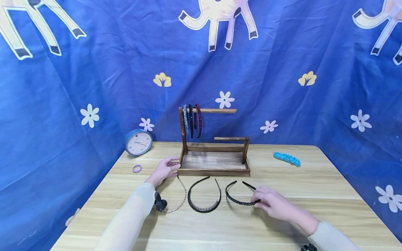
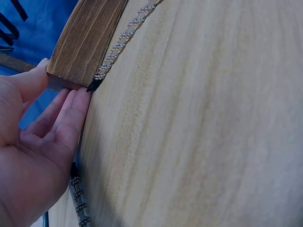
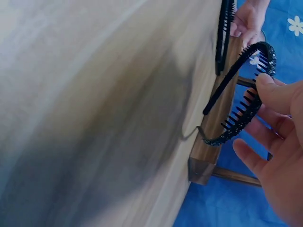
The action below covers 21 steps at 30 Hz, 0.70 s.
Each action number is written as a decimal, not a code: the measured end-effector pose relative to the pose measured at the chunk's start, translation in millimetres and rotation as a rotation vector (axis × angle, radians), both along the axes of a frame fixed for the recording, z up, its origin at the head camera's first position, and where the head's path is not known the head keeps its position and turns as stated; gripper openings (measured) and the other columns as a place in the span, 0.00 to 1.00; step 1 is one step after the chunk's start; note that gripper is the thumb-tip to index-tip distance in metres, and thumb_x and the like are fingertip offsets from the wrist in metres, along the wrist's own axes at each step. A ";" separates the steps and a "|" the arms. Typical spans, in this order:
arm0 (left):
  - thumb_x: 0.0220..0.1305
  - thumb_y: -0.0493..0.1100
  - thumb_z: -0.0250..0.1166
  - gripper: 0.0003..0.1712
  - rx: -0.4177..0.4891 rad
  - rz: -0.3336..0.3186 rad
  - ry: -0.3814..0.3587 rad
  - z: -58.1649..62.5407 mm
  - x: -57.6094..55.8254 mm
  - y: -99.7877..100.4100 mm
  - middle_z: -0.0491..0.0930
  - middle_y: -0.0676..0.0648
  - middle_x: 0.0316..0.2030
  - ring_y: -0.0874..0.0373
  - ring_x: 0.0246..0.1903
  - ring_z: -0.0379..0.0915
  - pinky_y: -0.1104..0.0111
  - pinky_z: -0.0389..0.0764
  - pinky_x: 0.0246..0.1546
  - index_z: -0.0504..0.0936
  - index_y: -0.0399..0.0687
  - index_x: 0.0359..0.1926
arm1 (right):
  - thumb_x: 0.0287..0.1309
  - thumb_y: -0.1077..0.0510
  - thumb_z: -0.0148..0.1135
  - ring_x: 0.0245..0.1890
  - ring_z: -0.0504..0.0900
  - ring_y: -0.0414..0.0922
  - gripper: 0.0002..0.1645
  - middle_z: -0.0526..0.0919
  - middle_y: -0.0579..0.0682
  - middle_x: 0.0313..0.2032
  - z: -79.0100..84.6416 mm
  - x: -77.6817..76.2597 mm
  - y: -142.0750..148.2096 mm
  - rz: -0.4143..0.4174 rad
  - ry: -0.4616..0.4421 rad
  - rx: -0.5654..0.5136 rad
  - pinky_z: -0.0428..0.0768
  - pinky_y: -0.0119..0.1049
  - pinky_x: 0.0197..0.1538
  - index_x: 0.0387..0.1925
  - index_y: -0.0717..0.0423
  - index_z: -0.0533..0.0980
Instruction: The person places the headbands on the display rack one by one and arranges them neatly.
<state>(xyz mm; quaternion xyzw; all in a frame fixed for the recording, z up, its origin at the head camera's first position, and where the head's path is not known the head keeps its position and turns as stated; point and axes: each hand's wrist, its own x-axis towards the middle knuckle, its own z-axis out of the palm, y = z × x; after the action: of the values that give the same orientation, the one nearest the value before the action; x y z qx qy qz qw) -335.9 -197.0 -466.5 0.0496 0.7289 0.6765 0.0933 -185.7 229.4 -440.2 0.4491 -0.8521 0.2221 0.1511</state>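
Observation:
My right hand (image 1: pixel 276 204) pinches a black glittery toothed headband (image 1: pixel 236 201) between thumb and fingers; in the right wrist view the headband (image 3: pixel 246 112) hangs with its ends toward the wooden stand. At the stand's left end, my left hand (image 1: pixel 164 170) touches the tray corner with nearly straight fingers. That corner of the wooden stand (image 2: pixel 87 45) meets the thumb and fingertips in the left wrist view. A beaded headband (image 1: pixel 182 202) lies just below that hand. Between the hands lies a black toothed headband (image 1: pixel 204 210).
Several headbands (image 1: pixel 191 122) hang on the stand's upper bar (image 1: pixel 218 111); its lower bar (image 1: pixel 229 138) is bare. A blue clock (image 1: pixel 138 142) and a purple ring (image 1: pixel 136 168) are at the left. To the right lies a blue fluffy hair band (image 1: pixel 287 158). A blue curtain (image 1: pixel 282 69) surrounds the table.

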 end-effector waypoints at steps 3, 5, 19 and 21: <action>0.62 0.33 0.59 0.28 0.000 0.004 0.001 0.0 -0.4 0.2 0.67 0.30 0.55 0.42 0.52 0.69 0.56 0.80 0.47 0.64 0.35 0.63 | 0.48 0.67 0.66 0.36 0.76 0.36 0.14 0.77 0.37 0.36 6.9 1.2 0.5 -0.041 -0.025 -0.034 0.82 0.32 0.40 0.37 0.50 0.78; 0.63 0.32 0.59 0.28 0.000 0.005 0.002 -0.2 -0.1 0.3 0.67 0.30 0.55 0.41 0.52 0.68 0.56 0.80 0.47 0.64 0.35 0.63 | 0.50 0.67 0.65 0.36 0.77 0.36 0.14 0.77 0.37 0.36 11.1 1.0 1.0 -0.055 -0.040 -0.068 0.82 0.33 0.40 0.39 0.50 0.78; 0.63 0.33 0.59 0.28 -0.003 -0.003 0.005 -0.5 1.6 -0.2 0.66 0.29 0.56 0.38 0.54 0.66 0.56 0.79 0.48 0.63 0.35 0.64 | 0.55 0.63 0.63 0.33 0.77 0.36 0.09 0.79 0.39 0.34 25.7 -6.9 8.1 -0.242 -0.247 -0.303 0.79 0.31 0.35 0.39 0.51 0.80; 0.63 0.33 0.59 0.28 -0.003 -0.004 0.002 -1.2 1.3 -0.4 0.65 0.29 0.56 0.38 0.54 0.66 0.56 0.79 0.48 0.63 0.35 0.64 | 0.56 0.63 0.63 0.33 0.77 0.37 0.08 0.80 0.41 0.34 27.6 -7.8 9.5 -0.257 -0.287 -0.325 0.79 0.31 0.35 0.39 0.52 0.80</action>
<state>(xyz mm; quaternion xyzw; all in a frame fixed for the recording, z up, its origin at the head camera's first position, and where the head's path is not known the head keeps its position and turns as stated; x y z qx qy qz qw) -334.6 -197.5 -467.7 0.0518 0.7299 0.6750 0.0941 -193.5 238.9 -412.6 0.2708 -0.8680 0.3968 0.1256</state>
